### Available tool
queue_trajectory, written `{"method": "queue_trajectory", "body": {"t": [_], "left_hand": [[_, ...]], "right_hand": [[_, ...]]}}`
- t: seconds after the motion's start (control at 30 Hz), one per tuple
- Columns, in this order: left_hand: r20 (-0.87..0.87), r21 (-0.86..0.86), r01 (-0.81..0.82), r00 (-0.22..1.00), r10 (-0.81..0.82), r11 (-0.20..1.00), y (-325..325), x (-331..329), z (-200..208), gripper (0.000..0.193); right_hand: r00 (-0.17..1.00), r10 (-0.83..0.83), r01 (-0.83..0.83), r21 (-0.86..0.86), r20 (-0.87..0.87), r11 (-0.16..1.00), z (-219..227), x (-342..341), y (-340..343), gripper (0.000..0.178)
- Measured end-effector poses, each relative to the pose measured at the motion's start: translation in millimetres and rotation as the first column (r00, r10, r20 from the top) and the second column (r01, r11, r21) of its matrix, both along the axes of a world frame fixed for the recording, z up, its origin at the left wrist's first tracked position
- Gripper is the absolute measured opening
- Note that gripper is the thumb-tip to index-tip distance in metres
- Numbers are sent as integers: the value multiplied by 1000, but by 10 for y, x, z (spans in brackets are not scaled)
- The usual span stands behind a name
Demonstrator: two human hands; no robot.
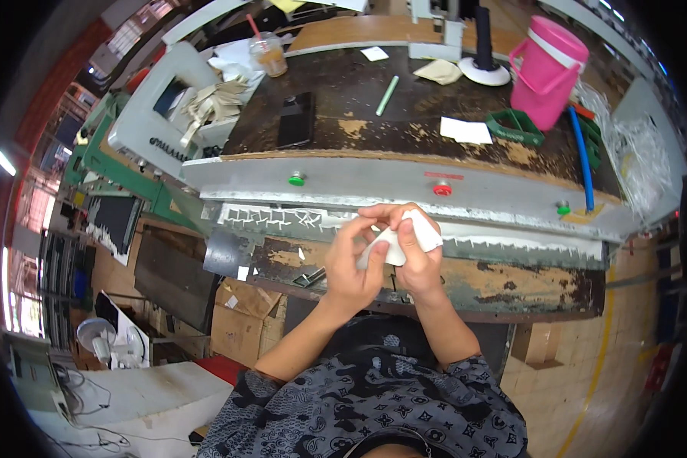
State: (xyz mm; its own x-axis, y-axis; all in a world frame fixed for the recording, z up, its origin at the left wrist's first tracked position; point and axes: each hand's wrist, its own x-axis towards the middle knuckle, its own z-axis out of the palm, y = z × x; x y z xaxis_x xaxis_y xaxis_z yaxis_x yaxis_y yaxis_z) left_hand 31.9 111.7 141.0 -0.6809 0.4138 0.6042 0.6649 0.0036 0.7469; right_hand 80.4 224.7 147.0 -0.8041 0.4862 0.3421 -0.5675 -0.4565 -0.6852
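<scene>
Fingers of the right hand (418,266) pinch a thin, folded white sheet (393,255) — paper or cloth, I cannot tell — its long axis slanting down leftward to the left hand (349,263), whose thumb and fingers grasp that end.

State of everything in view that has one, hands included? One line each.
Left hand: fingers curled, thumb at white piece; grip unclear
Right hand: closed on white piece
White piece: held up, bent
Jug: upright, lid on
Cup: upright, part full, straw in
Phone: flat, dark
Fan: on or off, can't tell
</scene>
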Motion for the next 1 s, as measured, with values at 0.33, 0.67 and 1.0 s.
{"method": "queue_trajectory", "body": {"t": [0.33,0.67,1.0], "left_hand": [[-191,-438,-100,981,16,893,-403,-775,264,25],[-279,-693,16,916,-289,720,-132,-2574,1404,32],[56,-893,378,631,-774,244,1167,-3311,880,45]], "right_hand": [[962,239,-269,-305,-133,914,111,-805,-98,20],[939,-128,24,312,318,950,622,-1698,716,34],[461,-827,51,921,322,387,381,-1442,1447,47]]}}
